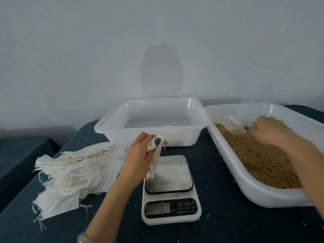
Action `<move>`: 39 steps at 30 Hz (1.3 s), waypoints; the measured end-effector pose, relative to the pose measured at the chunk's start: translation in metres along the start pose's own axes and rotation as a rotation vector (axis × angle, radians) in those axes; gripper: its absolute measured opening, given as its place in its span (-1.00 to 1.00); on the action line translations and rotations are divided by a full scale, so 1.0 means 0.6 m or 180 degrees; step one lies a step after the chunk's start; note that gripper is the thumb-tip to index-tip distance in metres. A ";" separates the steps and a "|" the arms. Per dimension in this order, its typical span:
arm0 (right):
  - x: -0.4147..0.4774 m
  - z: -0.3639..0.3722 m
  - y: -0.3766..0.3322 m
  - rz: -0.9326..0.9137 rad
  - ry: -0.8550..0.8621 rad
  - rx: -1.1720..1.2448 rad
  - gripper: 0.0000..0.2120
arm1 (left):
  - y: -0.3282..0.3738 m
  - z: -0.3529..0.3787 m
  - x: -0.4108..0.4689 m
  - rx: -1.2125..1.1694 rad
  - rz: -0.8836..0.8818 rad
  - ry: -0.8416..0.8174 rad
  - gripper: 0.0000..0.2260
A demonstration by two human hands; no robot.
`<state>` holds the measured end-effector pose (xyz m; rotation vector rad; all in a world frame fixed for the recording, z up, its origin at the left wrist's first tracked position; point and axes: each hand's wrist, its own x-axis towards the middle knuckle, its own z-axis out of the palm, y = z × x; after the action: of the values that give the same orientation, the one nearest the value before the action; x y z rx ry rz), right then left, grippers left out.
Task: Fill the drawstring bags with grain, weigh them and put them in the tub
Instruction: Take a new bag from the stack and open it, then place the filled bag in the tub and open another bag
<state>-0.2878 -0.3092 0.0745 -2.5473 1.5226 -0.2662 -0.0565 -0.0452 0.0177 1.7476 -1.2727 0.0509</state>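
White cloth drawstring bag [155, 160] hung limp, pinched by the left hand [138, 151] over the white kitchen scale [171, 192]. The right hand [268, 130] gripped a clear plastic scoop [233, 126] in the brown grain [254, 155]. Filling step, I judged; next, the bag's mouth needed opening.

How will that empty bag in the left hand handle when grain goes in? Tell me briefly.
Likely floppy: the bag hangs limp and creased from the left hand. Probably very light, since a pinch carries it. Its mouth may sag shut unless held open.
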 end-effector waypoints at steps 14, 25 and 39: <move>-0.089 -0.015 -0.084 -0.0816 0.0242 -0.0268 -0.81 | -0.029 0.011 0.000 -0.0118 -0.0444 -0.0266 -0.84; -0.135 0.181 -0.200 -0.1296 0.0363 0.1180 -0.83 | -0.049 0.007 0.000 0.0354 -0.0601 0.0103 -0.54; -0.108 0.246 -0.146 -0.0970 0.0418 0.1521 -0.84 | -0.064 0.011 -0.004 0.0566 -0.1041 0.0500 -0.53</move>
<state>-0.2086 -0.2043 -0.0531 -2.3857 0.9459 -0.7491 -0.0312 -0.0474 -0.0121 2.0425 -0.8798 0.1128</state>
